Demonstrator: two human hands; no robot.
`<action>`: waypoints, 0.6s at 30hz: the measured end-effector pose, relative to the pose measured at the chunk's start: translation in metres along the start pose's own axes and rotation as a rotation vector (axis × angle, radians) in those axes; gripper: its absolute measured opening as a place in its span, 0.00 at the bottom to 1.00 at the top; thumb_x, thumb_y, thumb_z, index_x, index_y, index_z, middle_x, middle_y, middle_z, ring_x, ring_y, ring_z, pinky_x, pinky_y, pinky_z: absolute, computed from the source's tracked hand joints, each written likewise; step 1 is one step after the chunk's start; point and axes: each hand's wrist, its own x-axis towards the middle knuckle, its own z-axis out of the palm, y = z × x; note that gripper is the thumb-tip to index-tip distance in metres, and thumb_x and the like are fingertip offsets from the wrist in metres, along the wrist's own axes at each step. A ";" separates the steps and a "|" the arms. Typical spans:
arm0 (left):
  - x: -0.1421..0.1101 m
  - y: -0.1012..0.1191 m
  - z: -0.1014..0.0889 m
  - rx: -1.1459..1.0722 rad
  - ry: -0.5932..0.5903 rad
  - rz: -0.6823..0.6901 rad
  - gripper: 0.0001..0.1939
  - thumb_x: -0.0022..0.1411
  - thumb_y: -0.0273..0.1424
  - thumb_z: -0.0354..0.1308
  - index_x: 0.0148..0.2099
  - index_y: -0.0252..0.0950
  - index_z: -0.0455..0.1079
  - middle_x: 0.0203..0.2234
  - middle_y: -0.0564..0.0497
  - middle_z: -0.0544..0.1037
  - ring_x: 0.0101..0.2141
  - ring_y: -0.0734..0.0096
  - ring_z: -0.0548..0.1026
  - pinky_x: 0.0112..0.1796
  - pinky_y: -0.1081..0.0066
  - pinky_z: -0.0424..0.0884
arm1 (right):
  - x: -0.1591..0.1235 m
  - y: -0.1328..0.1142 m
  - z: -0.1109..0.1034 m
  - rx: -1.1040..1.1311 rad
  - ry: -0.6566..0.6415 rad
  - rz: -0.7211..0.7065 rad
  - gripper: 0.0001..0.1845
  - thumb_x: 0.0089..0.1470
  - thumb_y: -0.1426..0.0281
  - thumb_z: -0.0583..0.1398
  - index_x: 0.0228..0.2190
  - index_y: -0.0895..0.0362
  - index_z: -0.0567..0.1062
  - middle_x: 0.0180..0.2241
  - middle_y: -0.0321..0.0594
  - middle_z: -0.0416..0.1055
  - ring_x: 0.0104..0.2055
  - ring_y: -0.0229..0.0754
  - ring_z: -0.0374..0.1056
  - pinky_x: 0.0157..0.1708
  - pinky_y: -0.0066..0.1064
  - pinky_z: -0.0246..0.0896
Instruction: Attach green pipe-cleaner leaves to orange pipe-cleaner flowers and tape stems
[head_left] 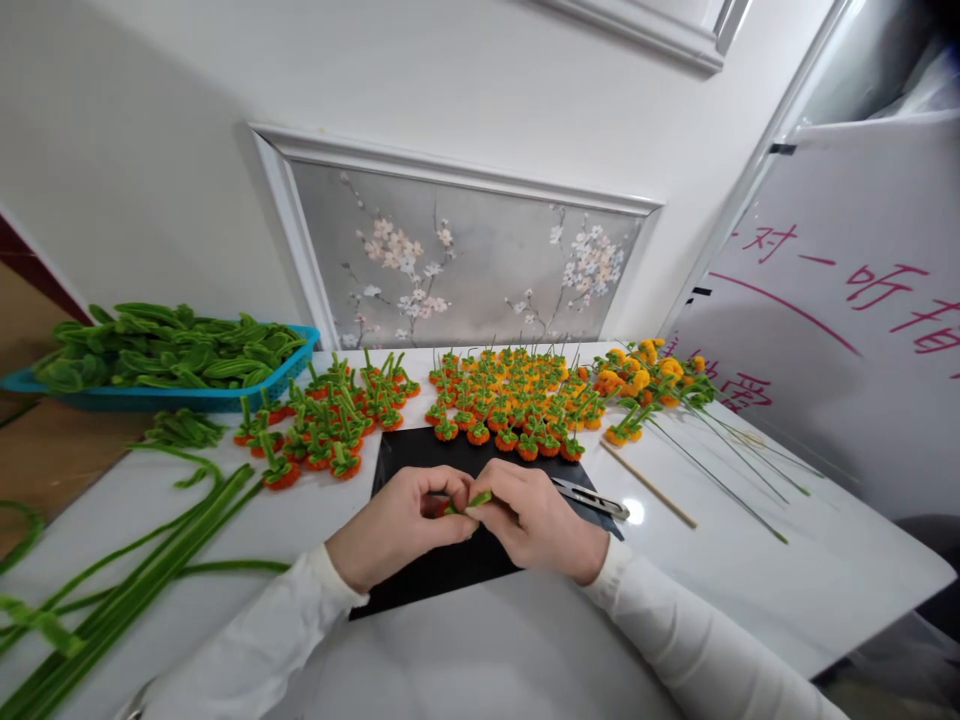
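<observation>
My left hand [397, 525] and my right hand [536, 520] meet over a black mat [450, 565] on the white table [750, 580]. Both pinch a short green pipe cleaner piece [475, 500] between their fingertips, fingers closed round it. Something orange shows faintly inside the left fingers. Behind the mat lie many small orange pieces with green tops [510, 400], and a second cluster [330, 425] sits to the left.
Metal snips [592, 497] lie on the mat by my right hand. A wooden stick [649, 485] and orange-yellow flowers on green stems [660, 385] lie at the right. Long green pipe cleaners [135, 580] sprawl at the left, behind them a blue basket [165, 395] of green leaves.
</observation>
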 end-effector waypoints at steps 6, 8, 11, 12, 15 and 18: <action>-0.002 -0.006 -0.008 -0.134 -0.097 -0.066 0.03 0.46 0.24 0.61 0.24 0.33 0.70 0.30 0.52 0.74 0.32 0.71 0.71 0.37 0.70 0.67 | 0.000 0.004 -0.001 0.032 -0.046 -0.087 0.11 0.58 0.75 0.50 0.39 0.56 0.71 0.32 0.39 0.67 0.32 0.35 0.63 0.33 0.26 0.58; -0.004 -0.005 -0.008 -0.222 -0.161 -0.177 0.03 0.47 0.26 0.61 0.27 0.33 0.71 0.30 0.51 0.75 0.34 0.69 0.73 0.38 0.69 0.68 | -0.001 0.007 -0.001 0.041 -0.031 -0.124 0.12 0.58 0.76 0.50 0.36 0.56 0.72 0.33 0.39 0.68 0.34 0.34 0.63 0.34 0.27 0.58; -0.006 -0.003 -0.009 -0.336 -0.197 -0.271 0.10 0.50 0.28 0.61 0.37 0.35 0.69 0.36 0.50 0.73 0.39 0.66 0.73 0.41 0.65 0.69 | -0.001 0.008 -0.001 0.033 0.005 -0.103 0.11 0.59 0.75 0.49 0.34 0.57 0.71 0.33 0.40 0.68 0.34 0.35 0.63 0.35 0.28 0.58; -0.007 -0.001 -0.009 -0.347 -0.190 -0.259 0.12 0.50 0.29 0.61 0.40 0.37 0.67 0.39 0.50 0.72 0.40 0.65 0.73 0.41 0.64 0.70 | -0.001 0.007 -0.001 0.025 0.017 -0.089 0.10 0.58 0.75 0.50 0.33 0.57 0.71 0.33 0.40 0.68 0.34 0.35 0.63 0.35 0.28 0.58; -0.008 0.006 -0.008 -0.261 -0.130 -0.133 0.14 0.55 0.32 0.57 0.44 0.39 0.63 0.44 0.49 0.68 0.41 0.66 0.71 0.40 0.63 0.70 | -0.001 0.006 0.000 0.003 0.053 -0.058 0.07 0.57 0.74 0.51 0.31 0.58 0.69 0.31 0.40 0.67 0.32 0.36 0.62 0.33 0.29 0.57; -0.008 0.012 -0.001 -0.025 -0.051 0.033 0.14 0.55 0.32 0.57 0.44 0.38 0.62 0.41 0.49 0.69 0.43 0.65 0.70 0.41 0.65 0.69 | -0.001 0.004 0.001 -0.004 0.086 -0.019 0.05 0.56 0.72 0.52 0.30 0.58 0.68 0.29 0.39 0.66 0.31 0.37 0.61 0.31 0.29 0.56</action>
